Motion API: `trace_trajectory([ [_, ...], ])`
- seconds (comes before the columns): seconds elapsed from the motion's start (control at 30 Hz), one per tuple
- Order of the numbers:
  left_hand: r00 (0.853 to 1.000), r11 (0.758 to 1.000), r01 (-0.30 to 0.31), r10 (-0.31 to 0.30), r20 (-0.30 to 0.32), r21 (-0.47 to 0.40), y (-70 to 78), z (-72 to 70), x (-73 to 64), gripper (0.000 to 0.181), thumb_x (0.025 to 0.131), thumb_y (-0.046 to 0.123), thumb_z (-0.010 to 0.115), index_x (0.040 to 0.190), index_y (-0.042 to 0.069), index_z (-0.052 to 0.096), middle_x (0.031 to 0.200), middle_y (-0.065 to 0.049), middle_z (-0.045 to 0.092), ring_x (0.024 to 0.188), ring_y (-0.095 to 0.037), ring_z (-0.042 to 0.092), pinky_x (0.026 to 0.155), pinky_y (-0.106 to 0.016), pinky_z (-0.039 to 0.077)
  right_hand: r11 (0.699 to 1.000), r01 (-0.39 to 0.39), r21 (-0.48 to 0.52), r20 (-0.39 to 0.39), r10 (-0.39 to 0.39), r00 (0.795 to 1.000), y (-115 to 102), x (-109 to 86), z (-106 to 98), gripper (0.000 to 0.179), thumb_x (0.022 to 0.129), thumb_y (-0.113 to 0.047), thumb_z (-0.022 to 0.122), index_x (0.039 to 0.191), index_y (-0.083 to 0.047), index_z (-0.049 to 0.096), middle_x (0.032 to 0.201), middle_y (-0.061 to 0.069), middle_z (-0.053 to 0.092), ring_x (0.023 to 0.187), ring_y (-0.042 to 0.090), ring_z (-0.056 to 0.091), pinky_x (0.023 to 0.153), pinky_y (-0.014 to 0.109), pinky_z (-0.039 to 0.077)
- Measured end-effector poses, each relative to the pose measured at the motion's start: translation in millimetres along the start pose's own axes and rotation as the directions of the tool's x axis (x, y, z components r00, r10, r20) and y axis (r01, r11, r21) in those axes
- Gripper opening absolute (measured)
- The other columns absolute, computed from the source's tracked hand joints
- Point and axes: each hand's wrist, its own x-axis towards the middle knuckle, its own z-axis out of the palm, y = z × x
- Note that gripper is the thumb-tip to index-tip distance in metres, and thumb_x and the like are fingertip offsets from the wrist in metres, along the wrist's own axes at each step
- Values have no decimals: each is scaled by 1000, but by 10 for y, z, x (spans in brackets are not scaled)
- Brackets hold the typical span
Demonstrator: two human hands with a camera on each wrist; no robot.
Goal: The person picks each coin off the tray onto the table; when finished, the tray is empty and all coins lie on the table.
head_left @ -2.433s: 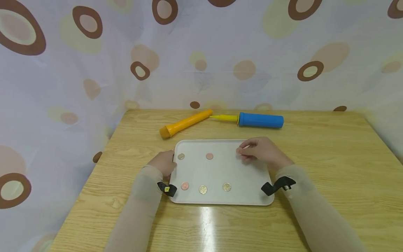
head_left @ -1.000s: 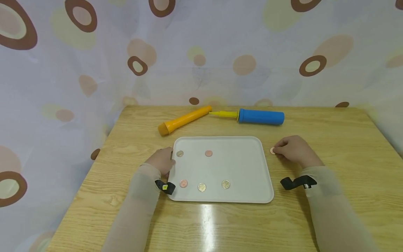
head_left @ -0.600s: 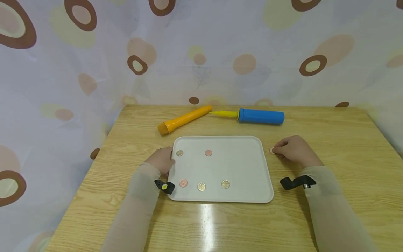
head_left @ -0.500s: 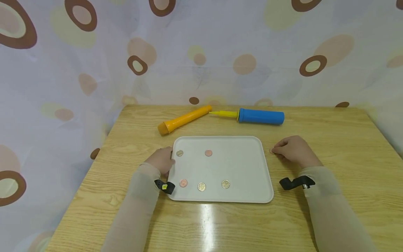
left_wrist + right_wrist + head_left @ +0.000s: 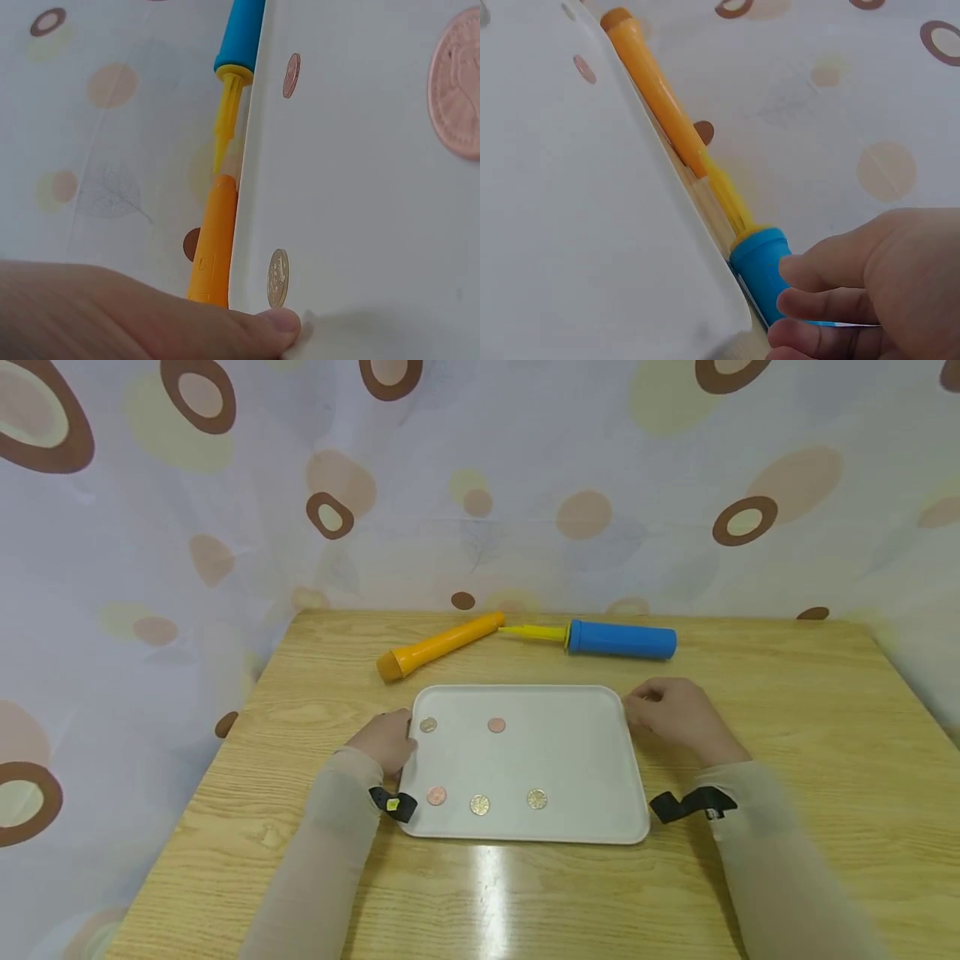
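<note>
Gleaming table (image 5: 817, 718) (wood-grained), white tray (image 5: 577, 764), spotted backdrop (image 5: 525, 560)

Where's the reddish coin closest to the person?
In the head view, the reddish coin lies on the white tray near its front left corner, between a gold coin on its right and a black wrist strap on its left.

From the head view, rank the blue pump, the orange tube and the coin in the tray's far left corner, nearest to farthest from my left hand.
1. Coin: on the tray, beside your left hand.
2. Orange tube: left, beyond the tray.
3. Blue pump: right, beyond the tray.
</note>
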Motion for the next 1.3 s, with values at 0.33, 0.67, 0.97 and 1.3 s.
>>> trace_trajectory([
  [0.33,1000,1000,11,-11,-10,17,26,5,-33,51,105,17,51,151,0,38,136,-17,57,103,-28,56,89,-37,48,995,86,43,70,-89,994,-365,108,338,30,96,-34,66,109,-7,72,78,5,65,67,19,59,62,32,47],
  [0.67,1000,999,-9,10,-18,36,31,14,-3,50,105,16,48,151,-1,38,141,-19,54,107,-29,53,96,-40,47,991,87,98,187,-104,977,-650,267,628,29,95,-32,68,112,-9,72,78,4,67,71,19,60,68,30,50],
  [0.97,1000,999,11,-10,-15,42,25,21,7,50,105,17,48,151,0,37,140,-18,54,107,-29,53,95,-39,46,985,94,143,217,-124,968,-842,357,860,30,94,-28,69,115,-7,72,79,4,68,71,18,60,70,30,49],
  [1.3,999,999,20,-19,-30,39,15,27,-2,50,105,17,47,151,0,38,142,-18,54,107,-29,53,97,-40,47,992,124,10,176,-124,977,-1121,337,1023,49,95,-38,68,131,-4,63,119,14,68,105,28,62,97,44,48],
])
